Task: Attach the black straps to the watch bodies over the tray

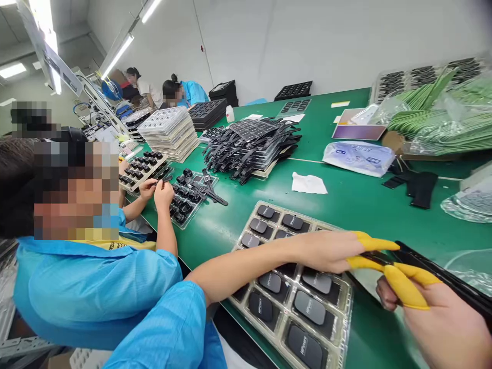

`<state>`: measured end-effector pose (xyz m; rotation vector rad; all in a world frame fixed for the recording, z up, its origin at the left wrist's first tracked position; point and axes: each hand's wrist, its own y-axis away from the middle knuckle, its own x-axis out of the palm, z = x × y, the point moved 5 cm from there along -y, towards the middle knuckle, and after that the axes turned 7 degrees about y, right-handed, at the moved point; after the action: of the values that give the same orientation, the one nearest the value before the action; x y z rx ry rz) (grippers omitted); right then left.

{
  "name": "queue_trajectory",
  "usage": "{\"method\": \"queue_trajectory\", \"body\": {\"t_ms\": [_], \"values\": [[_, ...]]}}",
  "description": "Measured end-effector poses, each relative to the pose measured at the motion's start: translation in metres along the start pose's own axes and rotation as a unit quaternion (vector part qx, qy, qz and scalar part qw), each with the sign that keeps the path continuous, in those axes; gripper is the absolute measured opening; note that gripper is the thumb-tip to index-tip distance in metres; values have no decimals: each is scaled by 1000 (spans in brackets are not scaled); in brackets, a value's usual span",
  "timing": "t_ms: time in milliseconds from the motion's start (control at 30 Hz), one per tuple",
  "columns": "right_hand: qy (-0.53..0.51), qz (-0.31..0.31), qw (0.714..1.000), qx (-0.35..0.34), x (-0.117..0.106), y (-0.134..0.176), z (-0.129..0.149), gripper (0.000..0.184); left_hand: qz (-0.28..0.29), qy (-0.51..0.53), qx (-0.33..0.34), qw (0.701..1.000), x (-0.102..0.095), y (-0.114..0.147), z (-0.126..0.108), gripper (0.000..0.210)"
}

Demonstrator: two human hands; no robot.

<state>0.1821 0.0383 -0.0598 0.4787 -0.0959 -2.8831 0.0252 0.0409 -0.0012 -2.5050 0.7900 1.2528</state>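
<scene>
My left hand reaches across the tray from the left, with yellow finger cots on its thumb and a finger. Between them it pinches a thin black piece, which looks like a strap. At the other end my right hand, also in yellow finger cots, is closed on the same piece. Its exact shape is partly covered by the fingers. Long black strips lie just behind my right hand. Under my left forearm is a clear tray of dark, rounded-square parts with pale lettering.
A co-worker in blue sits close at left, hands at a tray of black watches. Beyond stand a pile of black straps and trays and white stacked trays. Bagged green strips and a white cloth lie on the green table.
</scene>
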Motion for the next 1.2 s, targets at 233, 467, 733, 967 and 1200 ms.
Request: {"method": "queue_trajectory", "body": {"t_ms": [233, 467, 733, 967, 1200], "values": [[171, -27, 982, -79, -19, -20, -13, 21, -48, -124, -92, 987, -42, 25, 28, 48], [242, -71, 957, -141, -2, -19, -5, 35, -40, -248, -142, 958, -50, 23, 58, 38], [328, -88, 929, -146, -9, -13, 7, 35, -115, -274, -189, 936, -55, 19, 54, 30], [411, -249, 875, -59, -80, -19, -15, 36, -10, -319, -251, 914, -51, 43, 45, 27], [455, -182, 872, 11, -93, -35, -57, 24, -18, -321, -256, 912, -49, 34, 47, 29]]}}
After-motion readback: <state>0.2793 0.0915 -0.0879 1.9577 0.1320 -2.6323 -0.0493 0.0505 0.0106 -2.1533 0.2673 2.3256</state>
